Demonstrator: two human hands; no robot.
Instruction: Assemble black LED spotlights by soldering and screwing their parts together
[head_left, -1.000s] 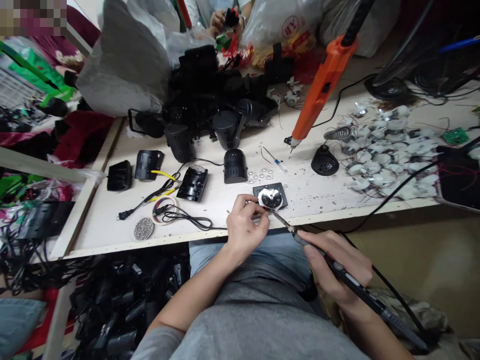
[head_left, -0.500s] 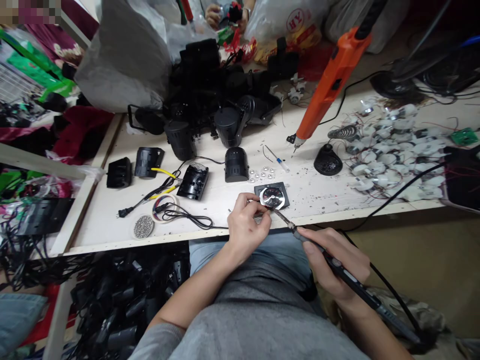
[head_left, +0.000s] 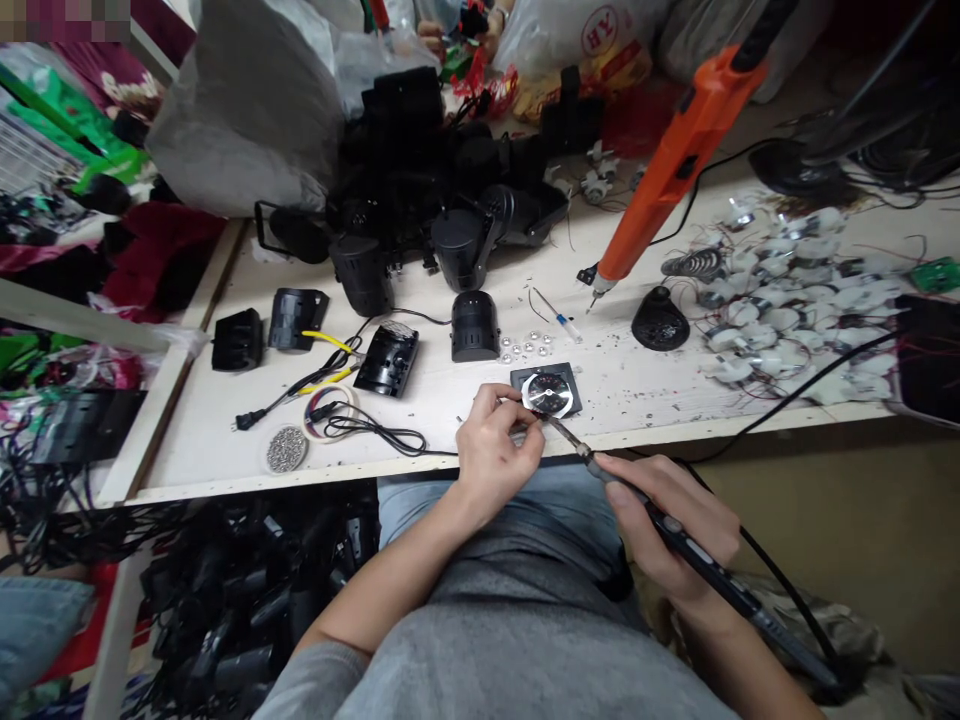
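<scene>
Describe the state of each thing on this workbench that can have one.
left hand: fingers pinched at the disc's edge
right hand: gripping the soldering iron
soldering iron: tilted, tip at the disc; heat cannot be told
shiny metal disc: lying on a black plate
orange electric screwdriver: tilted, bit pointing down at the bench
black housing: upright on the bench
power plug: lying unplugged

The left hand (head_left: pixel 495 450) covers the lower edge of the round mirrored disc (head_left: pixel 547 394), so whatever its fingers pinch there is hidden, and at the soldering iron (head_left: pixel 739 592) tip it's too small to tell whether metal touches metal. A co-worker's hands (head_left: pixel 429 36) are cut off by the top edge; so is the end of the orange electric screwdriver (head_left: pixel 682 150). The clear pieces (head_left: pixel 521 348) are too small to identify.
</scene>
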